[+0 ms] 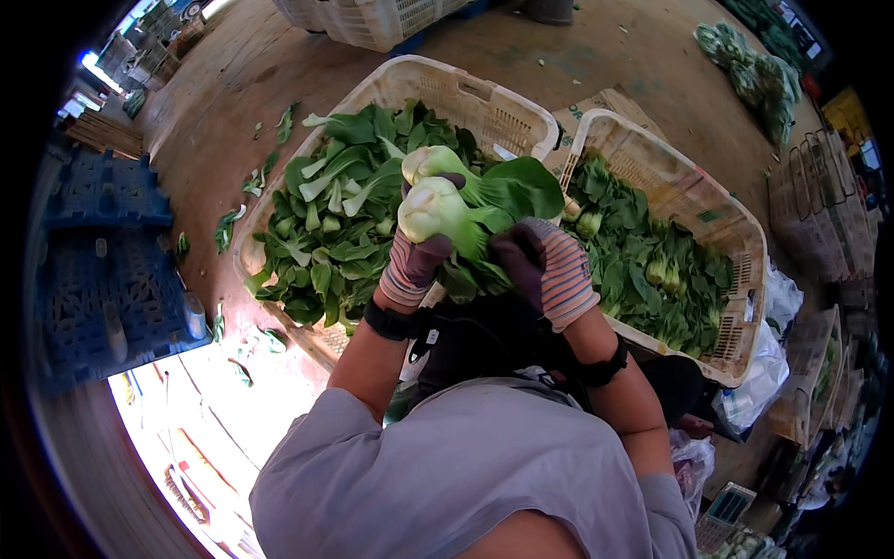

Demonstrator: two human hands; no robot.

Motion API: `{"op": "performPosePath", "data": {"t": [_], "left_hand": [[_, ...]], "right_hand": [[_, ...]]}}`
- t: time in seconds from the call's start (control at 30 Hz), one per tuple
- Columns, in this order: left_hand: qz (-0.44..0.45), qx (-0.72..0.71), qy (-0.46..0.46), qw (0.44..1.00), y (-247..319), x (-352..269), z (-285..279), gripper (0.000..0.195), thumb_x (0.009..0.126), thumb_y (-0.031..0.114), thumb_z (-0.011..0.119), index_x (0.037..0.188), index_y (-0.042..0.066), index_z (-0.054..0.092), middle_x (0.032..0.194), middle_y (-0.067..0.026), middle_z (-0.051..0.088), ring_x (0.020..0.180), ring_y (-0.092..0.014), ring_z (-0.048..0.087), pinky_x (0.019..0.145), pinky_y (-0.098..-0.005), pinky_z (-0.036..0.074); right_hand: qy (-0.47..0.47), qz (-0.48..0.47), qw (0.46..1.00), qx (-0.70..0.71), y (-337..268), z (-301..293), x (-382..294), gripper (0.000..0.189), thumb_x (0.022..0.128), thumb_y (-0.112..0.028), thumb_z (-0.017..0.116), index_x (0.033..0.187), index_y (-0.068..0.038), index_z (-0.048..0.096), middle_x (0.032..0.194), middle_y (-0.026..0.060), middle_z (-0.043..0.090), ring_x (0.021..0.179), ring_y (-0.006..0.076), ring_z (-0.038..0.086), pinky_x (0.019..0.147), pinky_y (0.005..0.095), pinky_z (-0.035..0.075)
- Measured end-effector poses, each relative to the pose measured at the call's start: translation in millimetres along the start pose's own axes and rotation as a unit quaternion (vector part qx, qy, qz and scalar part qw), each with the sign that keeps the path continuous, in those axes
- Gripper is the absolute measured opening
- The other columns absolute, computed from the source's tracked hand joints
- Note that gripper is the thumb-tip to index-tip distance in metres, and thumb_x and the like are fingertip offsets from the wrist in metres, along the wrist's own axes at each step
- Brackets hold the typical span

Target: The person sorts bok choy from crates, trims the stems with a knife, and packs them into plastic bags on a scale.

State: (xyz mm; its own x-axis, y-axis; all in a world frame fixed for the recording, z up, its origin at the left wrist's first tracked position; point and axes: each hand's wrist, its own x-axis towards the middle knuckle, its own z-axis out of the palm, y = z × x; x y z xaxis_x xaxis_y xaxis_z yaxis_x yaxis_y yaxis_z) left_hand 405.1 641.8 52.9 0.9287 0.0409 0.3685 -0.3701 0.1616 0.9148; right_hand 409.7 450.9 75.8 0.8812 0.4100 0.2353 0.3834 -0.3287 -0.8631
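Two heads of bok choy (436,209) are held up over the crates, their pale bases side by side. My left hand (419,258), in a striped glove with dark palm, grips them near the bases. My right hand (545,265), gloved alike, is at their leaves; its curled fingers partly hide what they touch. Under my left hand is a plastic crate (510,115) with loose bok choy leaves (342,168) inside. To the right, a second plastic crate (670,157) contains whole bok choy heads (663,272).
Blue plastic pallets (105,279) stand at the left. Leaf scraps (227,227) lie on the floor beside the left crate. Flattened cardboard (614,105) lies behind the crates. Plastic bags (754,377) hang by the right crate, and a device with a display (730,506) sits at lower right.
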Motion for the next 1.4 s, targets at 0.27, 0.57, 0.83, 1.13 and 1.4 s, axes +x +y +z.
{"op": "performPosePath", "data": {"t": [0.27, 0.57, 0.83, 1.13, 1.4], "left_hand": [[0.000, -0.106, 0.037, 0.994, -12.6, -4.6, -10.3, 0.091, 0.068, 0.072, 0.058, 0.126, 0.003, 0.042, 0.119, -0.0086, 0.049, 0.108, -0.023, 0.051, 0.092, -0.0393, 0.044], [-0.022, -0.238, 0.063, 0.969, 14.6, 3.5, -13.6, 0.091, 0.064, 0.069, 0.065, 0.124, 0.004, 0.042, 0.115, -0.0144, 0.051, 0.103, -0.029, 0.055, 0.090, -0.0438, 0.048], [-0.007, -0.067, -0.012, 0.998, -12.2, 3.1, -4.6, 0.092, 0.068, 0.071, 0.059, 0.124, 0.000, 0.041, 0.116, -0.0110, 0.050, 0.105, -0.023, 0.052, 0.092, -0.0392, 0.045], [-0.003, -0.404, -0.005, 0.915, 26.4, -2.6, -9.0, 0.096, 0.069, 0.073, 0.055, 0.129, -0.001, 0.038, 0.125, -0.0168, 0.047, 0.114, -0.029, 0.048, 0.099, -0.0469, 0.039], [0.071, 0.106, -0.312, 0.941, 34.9, 10.7, 38.2, 0.076, 0.042, 0.036, 0.084, 0.111, 0.017, 0.058, 0.136, -0.0200, 0.029, 0.129, -0.041, 0.027, 0.104, -0.0438, 0.026]], "right_hand": [[-0.056, 0.101, 0.961, 0.250, -0.3, -20.1, -21.1, 0.008, 0.086, -0.013, 0.057, 0.087, -0.005, 0.059, 0.072, -0.0015, 0.056, 0.069, 0.0058, 0.050, 0.063, 0.0212, 0.043], [-0.298, -0.007, 0.943, -0.148, 39.3, -74.7, -64.6, 0.018, 0.078, -0.014, 0.061, 0.092, -0.002, 0.061, 0.081, 0.0064, 0.062, 0.074, 0.0135, 0.059, 0.067, 0.0286, 0.048], [-0.093, 0.080, 0.992, 0.022, -23.7, -39.4, -19.6, 0.012, 0.081, -0.014, 0.063, 0.087, -0.004, 0.062, 0.077, 0.0102, 0.060, 0.067, 0.0190, 0.057, 0.063, 0.0283, 0.046], [-0.231, 0.065, 0.964, -0.119, -11.9, -94.6, -68.6, 0.039, 0.076, -0.013, 0.067, 0.112, -0.004, 0.056, 0.111, 0.0117, 0.058, 0.103, 0.0243, 0.056, 0.086, 0.0319, 0.044], [0.028, -0.056, 0.998, 0.011, -57.4, -79.3, -62.3, 0.116, 0.051, -0.027, 0.084, 0.142, -0.001, 0.017, 0.139, 0.0172, 0.036, 0.130, 0.0290, 0.034, 0.106, 0.0370, 0.028]]}}
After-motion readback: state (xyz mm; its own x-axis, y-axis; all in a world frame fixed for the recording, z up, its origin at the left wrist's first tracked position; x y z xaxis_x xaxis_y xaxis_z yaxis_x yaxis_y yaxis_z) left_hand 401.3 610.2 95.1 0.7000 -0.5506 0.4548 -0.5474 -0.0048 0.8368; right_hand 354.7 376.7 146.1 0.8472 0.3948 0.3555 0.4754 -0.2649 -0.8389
